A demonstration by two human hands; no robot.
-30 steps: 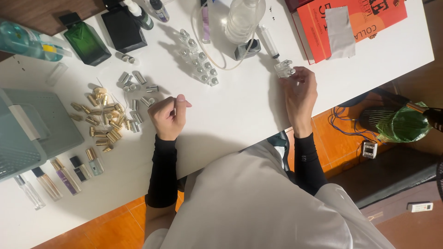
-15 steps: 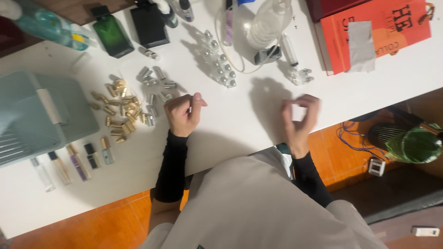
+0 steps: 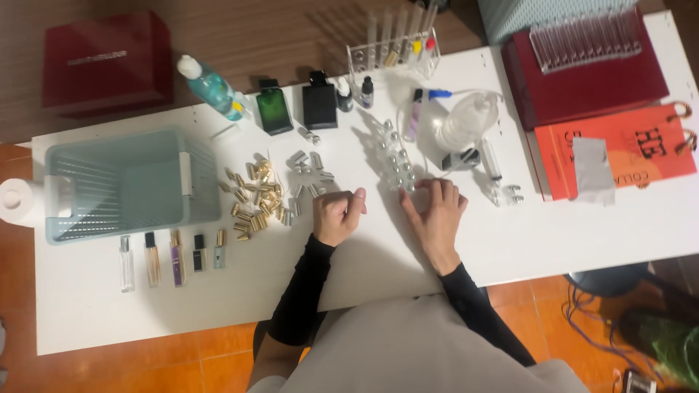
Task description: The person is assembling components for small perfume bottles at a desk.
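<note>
Left hand (image 3: 337, 215) fisted on table – right hand (image 3: 435, 211) spread, fingertips touching vials (image 3: 393, 156).

Bare desk (image 3: 437, 306) lies open right in front of me, nearer than both hands, with easy room to slide either way. Beyond my right hand (image 3: 435, 212), a row of small silver-capped vials (image 3: 393, 156) blocks the way, my fingertips touching its near end. Left of my left hand (image 3: 336, 215), a scatter of gold and silver caps (image 3: 266, 193) crowds close. Further left stands the teal basket (image 3: 131, 185). To my right hand's right, past a few loose vials (image 3: 507, 193), the desk runs clear to the orange bag (image 3: 619, 156).
</note>
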